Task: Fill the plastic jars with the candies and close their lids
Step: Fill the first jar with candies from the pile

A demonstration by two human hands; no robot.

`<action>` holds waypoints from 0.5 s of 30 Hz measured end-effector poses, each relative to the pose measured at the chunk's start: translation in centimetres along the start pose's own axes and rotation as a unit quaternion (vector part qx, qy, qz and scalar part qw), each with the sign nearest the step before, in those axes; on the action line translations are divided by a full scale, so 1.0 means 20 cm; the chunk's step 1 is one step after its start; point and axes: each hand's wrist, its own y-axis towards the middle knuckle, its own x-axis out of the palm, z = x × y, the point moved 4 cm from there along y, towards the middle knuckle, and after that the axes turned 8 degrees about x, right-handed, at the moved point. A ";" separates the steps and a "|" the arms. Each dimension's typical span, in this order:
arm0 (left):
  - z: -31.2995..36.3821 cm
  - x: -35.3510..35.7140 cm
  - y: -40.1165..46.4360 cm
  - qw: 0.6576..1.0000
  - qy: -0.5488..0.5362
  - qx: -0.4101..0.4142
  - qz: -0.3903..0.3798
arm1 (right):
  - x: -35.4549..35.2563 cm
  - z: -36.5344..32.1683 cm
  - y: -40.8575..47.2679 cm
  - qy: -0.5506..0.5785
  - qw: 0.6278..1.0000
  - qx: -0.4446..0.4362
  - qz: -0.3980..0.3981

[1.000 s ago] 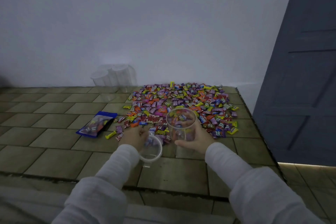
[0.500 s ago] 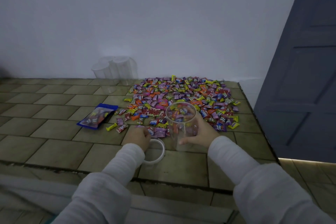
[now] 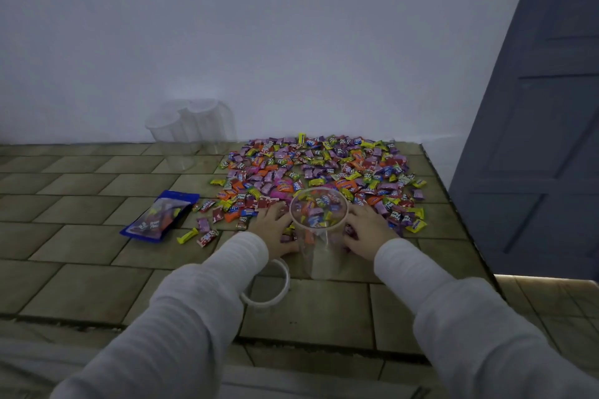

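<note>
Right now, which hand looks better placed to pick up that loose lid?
Probably the left hand. The lid lies on the tiles just below its wrist, left of the open jar. The right hand sits on the jar's far side, among the candies.

1. A jar (image 3: 319, 236) stands upright on the tiled ledge (image 3: 81, 288), at the near edge of the candies (image 3: 317, 172)
2. The left hand (image 3: 275, 230) lies on the candies just left of the jar, the right hand (image 3: 366, 230) just right of it
3. A lid (image 3: 275, 288) lies on the ledge before the jar and to its left, partly under the left sleeve
4. A pouch (image 3: 160, 215) lies left of the candies, with a few loose ones between
5. More jars (image 3: 191, 129) stand behind, at the wall (image 3: 259, 26), left of the candies
6. A door (image 3: 538, 139) stands right of the ledge
</note>
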 end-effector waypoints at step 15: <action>-0.03 0.08 0.26 1.000 -0.009 -0.004 -0.010 | 0.26 0.03 0.28 -0.013 0.998 0.056 0.005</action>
